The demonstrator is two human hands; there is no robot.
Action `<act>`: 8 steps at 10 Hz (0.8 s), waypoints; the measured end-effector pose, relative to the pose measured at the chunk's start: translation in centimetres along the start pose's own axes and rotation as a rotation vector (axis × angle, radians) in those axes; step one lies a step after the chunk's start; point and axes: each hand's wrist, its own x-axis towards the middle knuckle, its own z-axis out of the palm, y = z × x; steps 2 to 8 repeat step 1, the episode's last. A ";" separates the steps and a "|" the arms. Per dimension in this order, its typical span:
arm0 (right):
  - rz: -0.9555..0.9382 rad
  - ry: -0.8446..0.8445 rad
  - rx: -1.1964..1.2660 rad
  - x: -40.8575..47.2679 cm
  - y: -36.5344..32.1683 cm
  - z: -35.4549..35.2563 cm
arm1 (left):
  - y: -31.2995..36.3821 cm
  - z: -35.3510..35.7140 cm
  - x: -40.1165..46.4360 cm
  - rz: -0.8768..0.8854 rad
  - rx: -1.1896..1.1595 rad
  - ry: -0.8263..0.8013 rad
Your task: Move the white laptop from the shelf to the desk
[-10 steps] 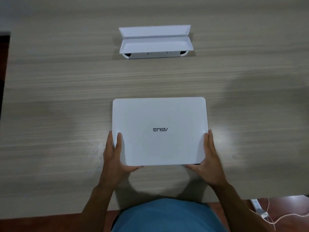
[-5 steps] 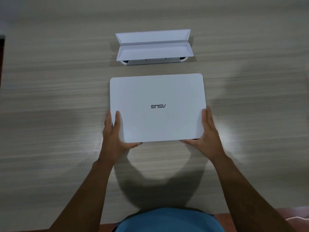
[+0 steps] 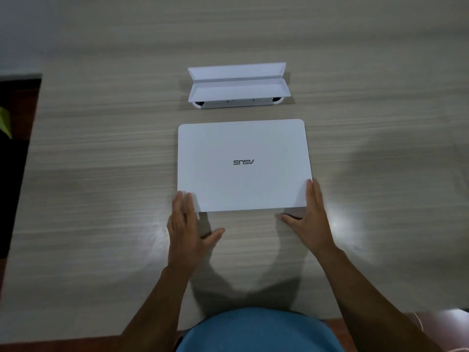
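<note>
The white laptop (image 3: 243, 163) lies shut and flat on the wood-grain desk (image 3: 101, 199), its logo upside down to me. My left hand (image 3: 185, 229) is blurred at the near left corner. Its fingers are spread, its thumb is out, and it holds nothing. My right hand (image 3: 312, 222) lies flat against the near right corner. Its straight fingers run along the laptop's right edge, and its thumb rests on the desk just below the near edge. No shelf is in view.
A white open case (image 3: 238, 87) with its lid up stands just beyond the laptop's far edge. The desk's left edge (image 3: 35, 102) drops to dark floor, where a green leaf (image 3: 5, 120) shows. My blue shirt (image 3: 256, 331) is at the near desk edge.
The laptop was slid away from me towards the white case. Both hands gripped its near corners before; now the left hand has come off and opened, and the right has flattened.
</note>
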 end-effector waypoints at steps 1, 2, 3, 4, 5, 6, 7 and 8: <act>0.012 0.059 0.038 -2.6 0.6 0.5 | 1.0 1.5 -4.0 0.036 -0.080 -0.015; 0.012 0.059 0.038 -2.6 0.6 0.5 | 1.0 1.5 -4.0 0.036 -0.080 -0.015; 0.012 0.059 0.038 -2.6 0.6 0.5 | 1.0 1.5 -4.0 0.036 -0.080 -0.015; 0.012 0.059 0.038 -2.6 0.6 0.5 | 1.0 1.5 -4.0 0.036 -0.080 -0.015; 0.012 0.059 0.038 -2.6 0.6 0.5 | 1.0 1.5 -4.0 0.036 -0.080 -0.015; 0.012 0.059 0.038 -2.6 0.6 0.5 | 1.0 1.5 -4.0 0.036 -0.080 -0.015; 0.012 0.059 0.038 -2.6 0.6 0.5 | 1.0 1.5 -4.0 0.036 -0.080 -0.015; 0.012 0.059 0.038 -2.6 0.6 0.5 | 1.0 1.5 -4.0 0.036 -0.080 -0.015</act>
